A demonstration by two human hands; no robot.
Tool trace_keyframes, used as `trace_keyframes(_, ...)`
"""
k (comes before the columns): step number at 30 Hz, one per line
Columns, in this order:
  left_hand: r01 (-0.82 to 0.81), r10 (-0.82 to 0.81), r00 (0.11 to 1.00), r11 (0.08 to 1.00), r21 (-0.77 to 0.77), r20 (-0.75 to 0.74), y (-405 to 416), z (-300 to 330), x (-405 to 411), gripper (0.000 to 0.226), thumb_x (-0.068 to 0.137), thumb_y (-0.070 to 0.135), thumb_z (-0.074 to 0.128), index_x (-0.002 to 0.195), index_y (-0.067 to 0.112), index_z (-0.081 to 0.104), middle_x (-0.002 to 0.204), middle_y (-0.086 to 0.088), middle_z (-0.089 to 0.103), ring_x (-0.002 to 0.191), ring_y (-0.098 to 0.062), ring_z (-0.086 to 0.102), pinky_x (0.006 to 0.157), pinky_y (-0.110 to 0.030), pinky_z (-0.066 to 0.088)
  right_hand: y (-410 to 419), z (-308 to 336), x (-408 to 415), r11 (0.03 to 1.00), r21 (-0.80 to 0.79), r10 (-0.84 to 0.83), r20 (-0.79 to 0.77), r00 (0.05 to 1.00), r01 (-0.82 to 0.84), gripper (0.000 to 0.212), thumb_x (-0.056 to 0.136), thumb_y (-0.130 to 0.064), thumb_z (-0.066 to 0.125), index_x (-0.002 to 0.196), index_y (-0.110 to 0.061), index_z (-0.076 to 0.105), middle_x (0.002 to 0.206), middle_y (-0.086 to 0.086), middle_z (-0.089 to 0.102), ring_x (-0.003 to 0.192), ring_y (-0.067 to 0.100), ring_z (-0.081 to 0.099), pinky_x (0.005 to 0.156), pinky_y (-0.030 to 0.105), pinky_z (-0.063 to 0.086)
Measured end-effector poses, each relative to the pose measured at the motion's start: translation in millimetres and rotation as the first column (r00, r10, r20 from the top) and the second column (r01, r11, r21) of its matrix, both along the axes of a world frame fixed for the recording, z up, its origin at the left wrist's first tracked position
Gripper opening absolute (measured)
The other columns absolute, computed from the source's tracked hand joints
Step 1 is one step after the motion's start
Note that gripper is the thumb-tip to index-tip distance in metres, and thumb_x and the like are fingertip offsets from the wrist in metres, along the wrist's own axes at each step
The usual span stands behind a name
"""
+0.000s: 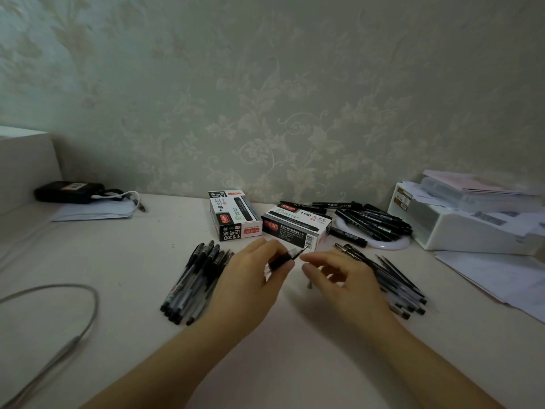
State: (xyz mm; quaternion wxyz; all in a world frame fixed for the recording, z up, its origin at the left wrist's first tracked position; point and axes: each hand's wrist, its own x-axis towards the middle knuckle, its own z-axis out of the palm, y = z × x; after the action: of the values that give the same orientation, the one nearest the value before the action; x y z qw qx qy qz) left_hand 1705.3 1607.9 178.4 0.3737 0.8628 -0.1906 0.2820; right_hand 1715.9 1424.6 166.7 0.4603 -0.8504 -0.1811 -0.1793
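Observation:
My left hand (250,278) grips a black pen (284,257) just in front of the boxes, its tip pointing up and right. My right hand (342,278) hovers beside it with blurred, loosely curled fingers, the thumb close to the pen tip. A small dark piece (309,286) shows under its fingers; whether the hand holds it is unclear. A bundle of capped black pens (194,281) lies left of my left hand. A pile of thin dark pens (395,278) lies right of my right hand, partly hidden by it.
Two black-and-white "1120" marker boxes (236,219) (298,228) stand behind the hands, with loose black markers (374,221) on a white ring to their right. A white tray with papers (460,219) fills the right. A grey cable (73,320) and a black pouch (70,191) lie left.

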Motion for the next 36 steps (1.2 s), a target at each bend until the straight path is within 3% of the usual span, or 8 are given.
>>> trace_keyframes(6, 0.160, -0.176, 0.984, 0.956, -0.246, -0.041, -4, 0, -3, 0.009, 0.091, 0.025, 0.062, 0.084, 0.031, 0.061, 0.078, 0.012, 0.063, 0.061, -0.008, 0.056, 0.057, -0.029, 0.050, 11, -2, -4, 0.982, 0.097, 0.174, -0.095, 0.980, -0.165, 0.016, 0.086, -0.033, 0.073, 0.100, -0.040, 0.073, 0.093, -0.015, 0.071, 0.075, 0.007, 0.064, 0.069, 0.016, 0.049)
trace_keyframes(10, 0.208, -0.215, 0.976, 0.963, -0.172, -0.024, -7, -1, -4, 0.006, 0.090, 0.026, 0.062, 0.087, 0.030, 0.060, 0.080, 0.011, 0.061, 0.066, -0.010, 0.057, 0.056, -0.027, 0.049, 15, -4, -7, 0.967, 0.137, 0.233, -0.121, 0.965, -0.216, 0.007, 0.091, -0.035, 0.067, 0.094, -0.037, 0.073, 0.083, -0.007, 0.071, 0.070, 0.010, 0.063, 0.064, 0.023, 0.051)
trace_keyframes(12, 0.177, -0.181, 0.983, 0.976, -0.130, -0.024, -6, -4, -2, 0.005, 0.090, 0.030, 0.061, 0.092, 0.032, 0.057, 0.082, 0.014, 0.060, 0.067, -0.004, 0.055, 0.055, -0.017, 0.042, 14, -4, -7, 0.969, 0.146, 0.217, -0.127, 0.968, -0.199, 0.009, 0.094, -0.030, 0.064, 0.089, -0.031, 0.071, 0.080, -0.002, 0.070, 0.072, 0.018, 0.064, 0.066, 0.029, 0.054)
trace_keyframes(15, 0.116, -0.122, 0.983, 0.992, -0.051, -0.139, -2, -10, -1, 0.014, 0.090, 0.046, 0.055, 0.101, 0.039, 0.049, 0.086, 0.017, 0.056, 0.073, 0.006, 0.051, 0.060, -0.011, 0.038, 11, -1, -4, 0.965, 0.215, 0.179, -0.131, 0.975, -0.148, 0.008, 0.097, -0.020, 0.058, 0.093, -0.020, 0.065, 0.078, 0.001, 0.069, 0.068, 0.015, 0.064, 0.065, 0.026, 0.054)
trace_keyframes(21, 0.106, -0.055, 0.977, 0.963, 0.247, -0.207, 4, -14, 1, 0.018, 0.096, 0.051, 0.036, 0.099, 0.038, 0.048, 0.087, 0.018, 0.051, 0.081, -0.002, 0.050, 0.067, -0.022, 0.045, -3, 3, 4, 0.853, 0.518, 0.058, -0.211, 0.976, 0.061, 0.014, 0.101, -0.021, 0.049, 0.096, -0.012, 0.059, 0.077, 0.006, 0.073, 0.063, 0.012, 0.064, 0.061, 0.023, 0.055)
trace_keyframes(27, -0.077, 0.170, 0.971, 0.886, 0.457, -0.165, 12, -14, 3, 0.022, 0.098, 0.045, 0.039, 0.105, 0.030, 0.053, 0.100, 0.011, 0.050, 0.083, -0.008, 0.055, 0.072, -0.030, 0.053, -3, -1, 7, 0.799, 0.592, 0.095, -0.301, 0.949, 0.108, 0.015, 0.102, -0.019, 0.049, 0.094, -0.011, 0.059, 0.079, 0.009, 0.073, 0.066, 0.015, 0.063, 0.065, 0.031, 0.051)
trace_keyframes(31, -0.160, 0.257, 0.954, 0.872, 0.463, -0.156, 20, -11, 7, 0.023, 0.099, 0.043, 0.039, 0.105, 0.027, 0.054, 0.101, 0.009, 0.051, 0.084, -0.010, 0.056, 0.072, -0.031, 0.054, -2, 0, 7, 0.798, 0.593, 0.097, -0.300, 0.949, 0.106, 0.014, 0.102, -0.019, 0.049, 0.095, -0.011, 0.059, 0.079, 0.009, 0.073, 0.066, 0.014, 0.063, 0.065, 0.031, 0.052)
trace_keyframes(36, -0.092, 0.144, 0.982, 0.933, 0.349, -0.125, 11, -8, 4, 0.018, 0.098, 0.044, 0.039, 0.103, 0.033, 0.051, 0.094, 0.014, 0.054, 0.084, -0.007, 0.055, 0.072, -0.033, 0.052, -2, 0, 6, 0.772, 0.628, 0.126, -0.300, 0.946, 0.096, 0.016, 0.102, -0.019, 0.048, 0.097, -0.008, 0.059, 0.081, 0.008, 0.073, 0.065, 0.013, 0.062, 0.064, 0.029, 0.052)
